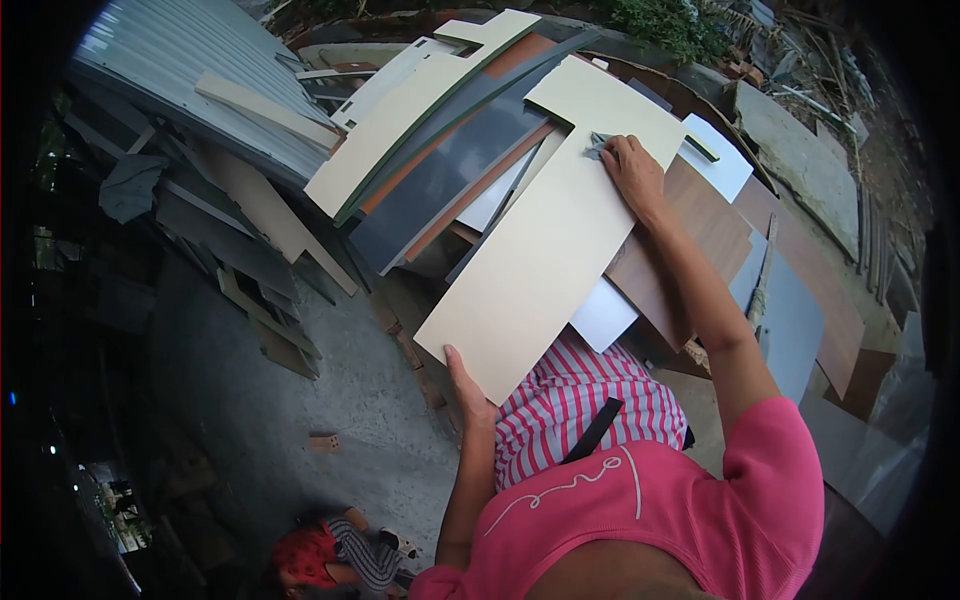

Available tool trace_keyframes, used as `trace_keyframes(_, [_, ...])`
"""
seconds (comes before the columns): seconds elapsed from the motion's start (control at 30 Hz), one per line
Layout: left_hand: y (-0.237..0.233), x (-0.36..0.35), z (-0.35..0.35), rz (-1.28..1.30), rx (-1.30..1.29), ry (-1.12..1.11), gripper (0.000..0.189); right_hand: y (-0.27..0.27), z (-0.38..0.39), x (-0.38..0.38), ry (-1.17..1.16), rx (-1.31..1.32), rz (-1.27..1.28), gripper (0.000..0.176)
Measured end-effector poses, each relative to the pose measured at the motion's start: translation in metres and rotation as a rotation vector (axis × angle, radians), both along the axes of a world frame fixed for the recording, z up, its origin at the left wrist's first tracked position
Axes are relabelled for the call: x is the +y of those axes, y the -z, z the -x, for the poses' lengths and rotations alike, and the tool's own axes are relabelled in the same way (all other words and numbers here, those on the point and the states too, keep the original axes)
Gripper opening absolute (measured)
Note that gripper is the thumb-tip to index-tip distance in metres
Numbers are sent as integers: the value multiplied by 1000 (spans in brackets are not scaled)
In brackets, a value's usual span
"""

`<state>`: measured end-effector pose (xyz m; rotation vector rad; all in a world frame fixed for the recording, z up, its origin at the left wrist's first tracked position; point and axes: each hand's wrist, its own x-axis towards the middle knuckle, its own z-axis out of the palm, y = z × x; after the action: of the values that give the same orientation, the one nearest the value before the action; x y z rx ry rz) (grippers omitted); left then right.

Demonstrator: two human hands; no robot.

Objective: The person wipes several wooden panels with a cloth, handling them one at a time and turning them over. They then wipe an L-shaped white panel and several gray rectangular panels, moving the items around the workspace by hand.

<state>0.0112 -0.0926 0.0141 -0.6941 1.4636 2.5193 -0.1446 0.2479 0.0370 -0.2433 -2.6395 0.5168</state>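
A long cream board (540, 240) with a notch cut near its far end slants across the middle of the view, over other panels. My left hand (468, 385) grips its near end, thumb on top and the other fingers hidden beneath. Toward the far end, my right hand (632, 170) is closed on a small grey cloth (598, 146) pressed against the board's surface. The board's near end lies just above my striped pink clothing.
Stacked cream and dark panels (440, 110) lie beyond the board. Brown wooden panels (690, 230) are at the right. Leaning boards (240, 200) and a corrugated sheet (190, 60) stand left. Another person (305, 555) is low at the bottom, near a brick (324, 443).
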Motion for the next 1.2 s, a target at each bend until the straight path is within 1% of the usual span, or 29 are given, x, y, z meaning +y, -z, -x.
trace_keyframes(0.07, [-6, 2, 0, 33, -24, -20, 66, 5, -3, -4, 18, 91, -18, 18])
trace_keyframes(0.1, [-9, 3, -2, 60, -49, -27, 65, 3, -9, -9, 16, 86, -16, 18])
trace_keyframes(0.17, [-2, 0, -2, 29, -33, -24, 65, -2, -25, -17, -66, -7, -35, 18])
trace_keyframes(0.2, [1, 0, -2, -3, -17, -23, 65, -1, -38, -23, -128, 14, -32, 18])
trace_keyframes(0.23, [-1, 2, -1, -15, -16, -14, 65, -6, -53, -32, -230, -3, -14, 16])
trace_keyframes(0.33, [-9, 5, -2, -49, 9, -10, 65, -5, -84, -44, -533, -25, -65, 16])
trace_keyframes(0.37, [-9, 6, -1, -30, -6, -23, 64, -5, -82, -41, -536, -23, -63, 16])
trace_keyframes(0.43, [-9, 4, -1, -6, -19, -44, 64, -6, -67, -23, -448, -49, -73, 15])
trace_keyframes(0.5, [-6, 3, -1, -23, -29, -25, 64, -3, -34, 7, -173, -44, -101, 19])
trace_keyframes(0.53, [-4, 2, -2, -23, -24, -32, 64, 1, -16, 28, -34, 5, -99, 22])
trace_keyframes(0.6, [-1, 1, -1, -5, -28, -18, 65, 7, 23, 71, 232, -40, -45, 29])
trace_keyframes(0.63, [-1, 1, -1, -6, -18, -26, 65, 11, 38, 87, 316, -20, -35, 32])
trace_keyframes(0.67, [-1, 1, -1, -8, -9, -13, 66, 11, 55, 96, 411, -80, 16, 34])
trace_keyframes(0.73, [1, 0, -2, -5, 7, -10, 67, 13, 84, 102, 453, -120, 19, 35])
trace_keyframes(0.87, [4, 0, -1, 9, 12, -11, 68, 10, 136, 78, 341, -63, 36, 38])
trace_keyframes(0.97, [5, -1, -1, 20, 12, -13, 70, -1, 162, 42, 198, -68, 61, 39])
trace_keyframes(1.0, [6, -1, -2, 24, 10, -7, 70, -2, 170, 32, 119, -42, 51, 37])
trace_keyframes(1.07, [4, -1, 0, 26, 14, -11, 69, -7, 177, 8, 29, -33, 27, 30])
trace_keyframes(1.1, [4, 0, -1, 26, 17, -13, 69, -5, 178, 2, 30, -41, 27, 30])
trace_keyframes(1.17, [8, -4, -2, 15, 5, -5, 68, -3, 179, -4, -156, -4, -57, 23])
trace_keyframes(1.2, [8, -4, -1, 6, 2, 4, 67, -4, 175, -3, -158, -11, -60, 23])
